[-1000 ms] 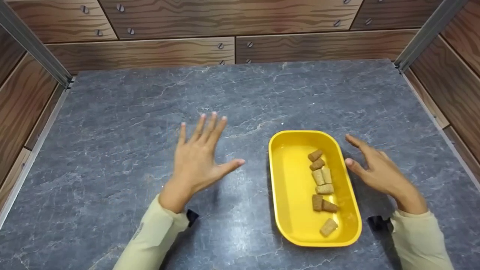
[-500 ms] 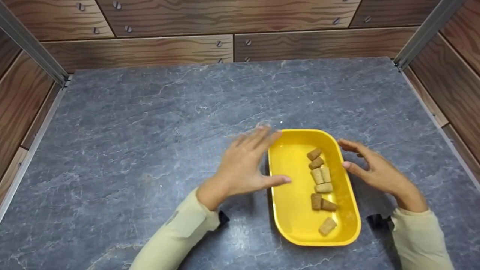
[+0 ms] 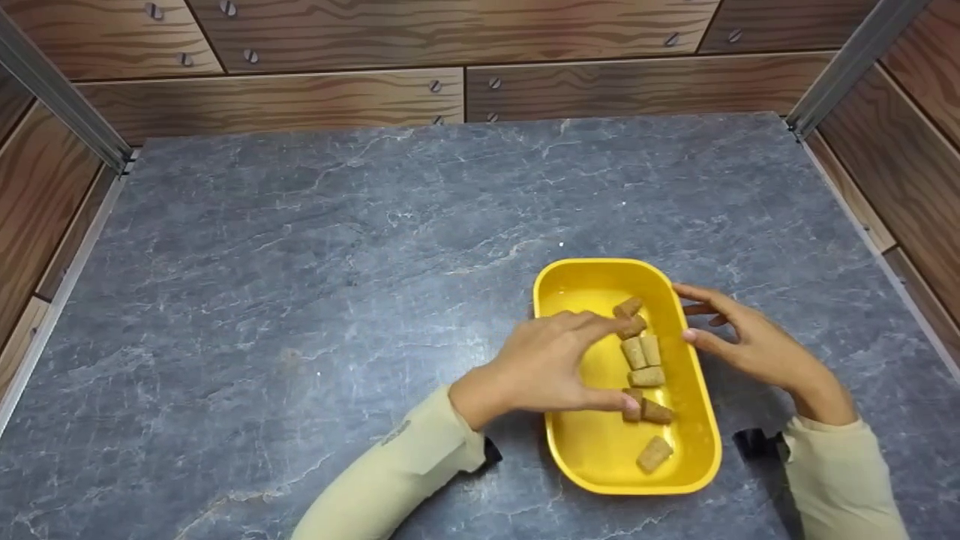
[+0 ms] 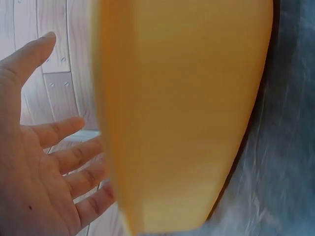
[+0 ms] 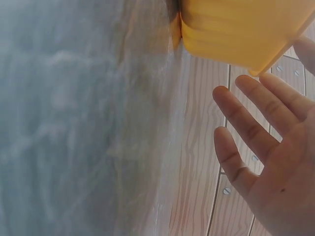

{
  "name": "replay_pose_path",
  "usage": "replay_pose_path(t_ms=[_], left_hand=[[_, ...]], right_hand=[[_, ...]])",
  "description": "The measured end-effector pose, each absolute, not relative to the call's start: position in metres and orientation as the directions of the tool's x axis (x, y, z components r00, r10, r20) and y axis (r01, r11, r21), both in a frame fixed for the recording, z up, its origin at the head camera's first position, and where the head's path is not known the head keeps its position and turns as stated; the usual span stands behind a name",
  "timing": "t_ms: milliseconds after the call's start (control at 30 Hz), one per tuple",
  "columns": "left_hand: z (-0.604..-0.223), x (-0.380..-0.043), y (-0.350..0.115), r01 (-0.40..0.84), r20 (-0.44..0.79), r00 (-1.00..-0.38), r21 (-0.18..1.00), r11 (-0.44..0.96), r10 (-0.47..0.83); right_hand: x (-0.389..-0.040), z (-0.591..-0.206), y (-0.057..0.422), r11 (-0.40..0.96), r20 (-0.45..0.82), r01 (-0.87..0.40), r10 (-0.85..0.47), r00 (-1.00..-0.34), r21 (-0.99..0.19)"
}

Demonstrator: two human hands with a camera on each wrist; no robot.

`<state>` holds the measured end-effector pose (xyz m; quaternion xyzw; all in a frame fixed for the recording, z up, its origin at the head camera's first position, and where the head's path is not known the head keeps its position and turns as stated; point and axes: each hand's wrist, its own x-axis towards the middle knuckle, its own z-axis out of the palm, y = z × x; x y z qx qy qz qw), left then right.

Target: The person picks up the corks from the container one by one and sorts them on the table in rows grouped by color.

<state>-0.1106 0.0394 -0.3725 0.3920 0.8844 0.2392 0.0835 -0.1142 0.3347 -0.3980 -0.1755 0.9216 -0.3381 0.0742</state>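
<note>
A yellow oblong tray (image 3: 592, 457) lies right of the middle on the marbled tabletop. Several tapered cork stoppers (image 3: 646, 376), some darker brown and others pale, lie in it, mostly along its right half. My left hand (image 3: 551, 360) reaches over the left rim, thumb and fingers spread apart above the corks; its fingertips overlap two darker ones. In the left wrist view the tray's outer wall (image 4: 182, 113) fills the middle, beside the loosely extended fingers. At the right rim, my right hand (image 3: 757, 341) has its thumb and index fingertips right at the edge, its other fingers loosely bent.
The grey marbled tabletop (image 3: 315, 247) surrounds the tray. Wood-patterned panels (image 3: 337, 34) stand along the back and both sides, with metal posts (image 3: 851, 71) at the far corners. Black wrist mounts (image 3: 757, 442) show near the sleeves.
My left hand has moved right from the open tabletop, over the tray's rim, and above the corks. My right hand has shifted slightly left to the right rim. The corks stay put.
</note>
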Motion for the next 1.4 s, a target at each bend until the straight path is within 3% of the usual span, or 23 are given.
replay_pose_path(t_ms=[300,967,1400], left_hand=[[-0.383,-0.107,0.062,0.686,-0.037,-0.644,0.413,0.599,0.764],[-0.394,-0.106,0.08,0.698,-0.117,-0.669,0.239,0.675,0.734],[-0.392,-0.11,0.088,0.709,-0.146,-0.64,0.264,0.653,0.754]], right_hand=[[-0.114,-0.398,0.334,0.714,-0.039,-0.26,-0.373,-0.927,-0.65],[-0.115,-0.398,0.334,0.672,-0.03,-0.273,-0.402,-0.915,-0.689],[-0.114,-0.397,0.336,0.677,-0.047,-0.247,-0.385,-0.922,-0.694]])
